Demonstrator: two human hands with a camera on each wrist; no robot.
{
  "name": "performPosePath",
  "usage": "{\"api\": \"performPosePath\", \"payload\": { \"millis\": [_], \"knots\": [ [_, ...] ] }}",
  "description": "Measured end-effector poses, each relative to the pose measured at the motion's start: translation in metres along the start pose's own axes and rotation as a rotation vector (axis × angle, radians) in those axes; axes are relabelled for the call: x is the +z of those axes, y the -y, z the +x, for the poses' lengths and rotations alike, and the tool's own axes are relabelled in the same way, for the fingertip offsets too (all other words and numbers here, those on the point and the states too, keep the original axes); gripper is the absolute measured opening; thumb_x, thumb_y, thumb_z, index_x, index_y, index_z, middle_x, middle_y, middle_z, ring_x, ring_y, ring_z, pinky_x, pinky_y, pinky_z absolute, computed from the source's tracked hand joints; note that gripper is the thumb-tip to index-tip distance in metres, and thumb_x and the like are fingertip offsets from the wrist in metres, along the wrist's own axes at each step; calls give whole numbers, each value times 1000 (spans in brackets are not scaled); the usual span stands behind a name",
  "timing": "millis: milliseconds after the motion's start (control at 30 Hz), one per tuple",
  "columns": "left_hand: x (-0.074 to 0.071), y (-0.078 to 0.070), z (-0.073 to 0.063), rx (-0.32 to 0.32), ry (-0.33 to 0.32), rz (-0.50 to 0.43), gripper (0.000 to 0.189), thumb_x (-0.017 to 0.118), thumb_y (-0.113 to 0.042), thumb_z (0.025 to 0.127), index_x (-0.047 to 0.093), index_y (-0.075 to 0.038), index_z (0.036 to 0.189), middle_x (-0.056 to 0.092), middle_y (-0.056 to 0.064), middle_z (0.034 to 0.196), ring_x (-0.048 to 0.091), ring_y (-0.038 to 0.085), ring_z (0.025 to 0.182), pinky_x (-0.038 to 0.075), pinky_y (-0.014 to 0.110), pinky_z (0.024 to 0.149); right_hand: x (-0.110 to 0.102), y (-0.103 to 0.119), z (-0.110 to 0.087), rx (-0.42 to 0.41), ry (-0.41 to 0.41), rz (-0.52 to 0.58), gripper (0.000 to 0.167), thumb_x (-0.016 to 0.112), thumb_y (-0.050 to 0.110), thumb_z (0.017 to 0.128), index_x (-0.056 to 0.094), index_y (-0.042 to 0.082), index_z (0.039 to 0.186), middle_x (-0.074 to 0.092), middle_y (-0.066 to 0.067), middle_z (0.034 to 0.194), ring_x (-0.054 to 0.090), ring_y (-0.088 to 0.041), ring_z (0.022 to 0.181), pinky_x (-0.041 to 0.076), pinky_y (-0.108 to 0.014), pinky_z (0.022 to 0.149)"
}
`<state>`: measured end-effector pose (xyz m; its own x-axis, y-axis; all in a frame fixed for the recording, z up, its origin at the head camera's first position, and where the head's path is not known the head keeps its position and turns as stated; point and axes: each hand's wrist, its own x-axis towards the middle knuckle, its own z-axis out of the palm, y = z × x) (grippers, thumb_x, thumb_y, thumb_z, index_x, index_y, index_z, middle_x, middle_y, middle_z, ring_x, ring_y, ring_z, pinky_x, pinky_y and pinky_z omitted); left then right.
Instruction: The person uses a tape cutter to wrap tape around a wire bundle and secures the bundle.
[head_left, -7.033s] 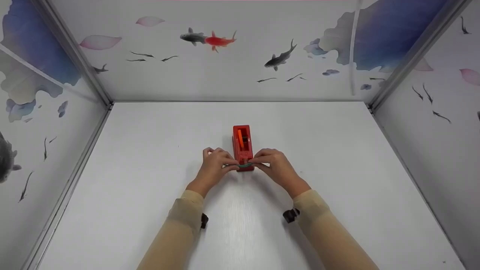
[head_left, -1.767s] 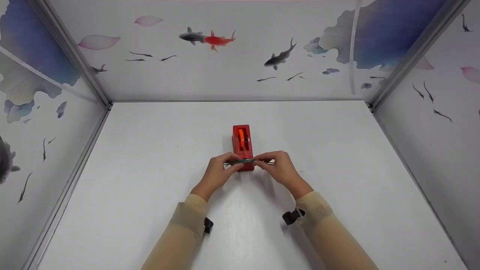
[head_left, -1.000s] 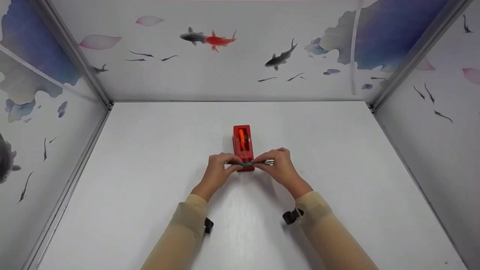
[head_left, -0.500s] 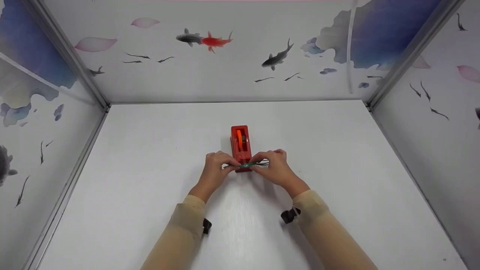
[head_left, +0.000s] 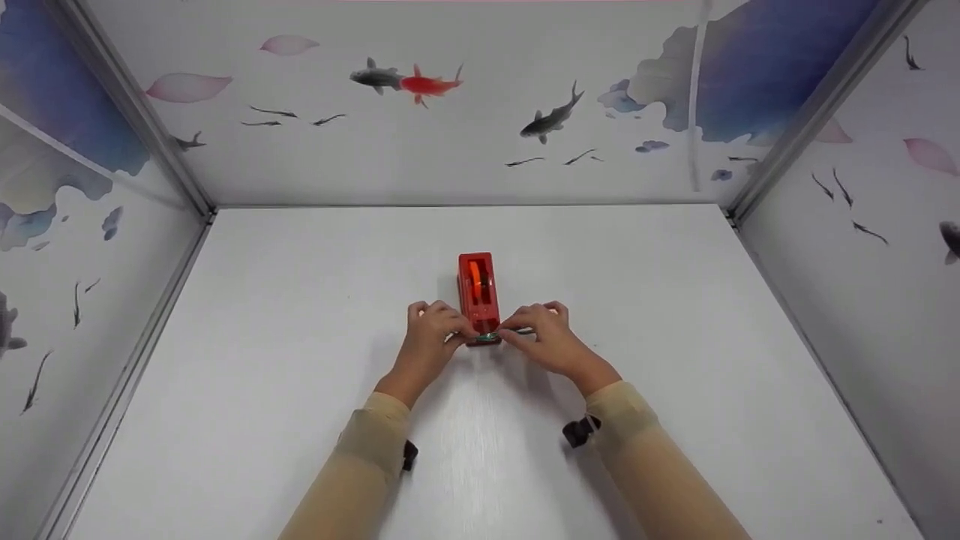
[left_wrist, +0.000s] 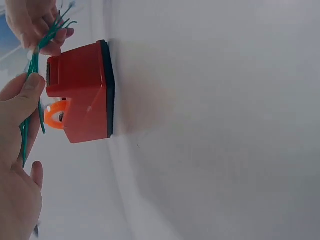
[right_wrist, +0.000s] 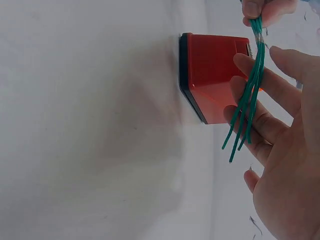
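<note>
A bundle of thin green wires (right_wrist: 257, 75) has a band of clear tape (right_wrist: 258, 37) around its middle. My left hand (head_left: 429, 337) pinches the bundle between thumb and fingers on one side of the tape. On the other side, my right hand (head_left: 546, 337) has its fingers extended along the loose wire ends; in the right wrist view its thumb appears apart from them. Just beyond the wires stands a red tape dispenser (head_left: 484, 311), upright, its toothed cutter edge (right_wrist: 249, 49) close to the bundle. An orange tape core (head_left: 475, 281) sits inside the dispenser.
The dispenser stands on a white table (head_left: 300, 300) near its middle. White panels with painted fish (head_left: 427, 84) enclose the back and both sides. A black wrist camera (head_left: 581, 431) is strapped under the right sleeve (head_left: 622, 405).
The bundle and both hands have shifted slightly nearer the dispenser's front end. Less of the wire ends shows beyond the hands in the head view. The whole head view has shifted slightly.
</note>
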<state>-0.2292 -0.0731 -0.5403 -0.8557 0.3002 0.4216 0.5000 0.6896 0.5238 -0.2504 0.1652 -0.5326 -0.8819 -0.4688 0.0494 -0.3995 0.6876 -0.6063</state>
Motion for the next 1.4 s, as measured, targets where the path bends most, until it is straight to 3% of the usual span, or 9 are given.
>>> {"api": "performPosePath", "payload": {
  "millis": [300,700,933,1067,1233,1400],
  "knots": [
    [2,6,-5,16,-29,63,12,84,-16,85,83,-26,92,78,-9,91,61,13,97,35,50,103,2,1,2,-31,-11,-16,16,67,29,101,81,24,107,74,9,103,60,-17,109,15,-58,113],
    [1,6,-2,-7,-26,67,11,83,-18,86,83,-27,92,77,-9,89,59,14,96,34,52,104,0,5,2,-28,-36,-45,11,73,28,98,82,26,103,74,11,97,66,-13,102,18,-56,113],
    [3,6,-4,4,-45,91,10,83,-20,86,83,-27,92,78,-9,91,59,14,97,35,51,104,-2,5,1,-76,-45,13,14,82,25,90,84,29,103,73,17,90,65,-5,89,21,-51,108],
    [5,7,-7,2,-46,105,11,84,-17,85,81,-26,91,79,-9,94,60,15,97,36,51,102,3,5,0,-148,-79,-24,19,84,18,87,84,25,105,75,12,91,67,-7,86,24,-50,103],
    [3,6,-4,-29,-4,108,15,86,-20,83,80,-27,95,79,-9,94,61,15,99,35,52,104,4,8,-2,-194,-118,-83,20,85,15,86,84,21,105,75,7,93,69,-10,87,26,-53,102],
    [-3,3,2,-89,108,85,26,87,-29,82,82,-31,108,78,-12,94,60,12,99,32,53,108,0,11,-4,-210,-119,-109,24,85,12,84,84,23,105,73,8,93,68,-9,88,25,-58,106]
  ]
}}
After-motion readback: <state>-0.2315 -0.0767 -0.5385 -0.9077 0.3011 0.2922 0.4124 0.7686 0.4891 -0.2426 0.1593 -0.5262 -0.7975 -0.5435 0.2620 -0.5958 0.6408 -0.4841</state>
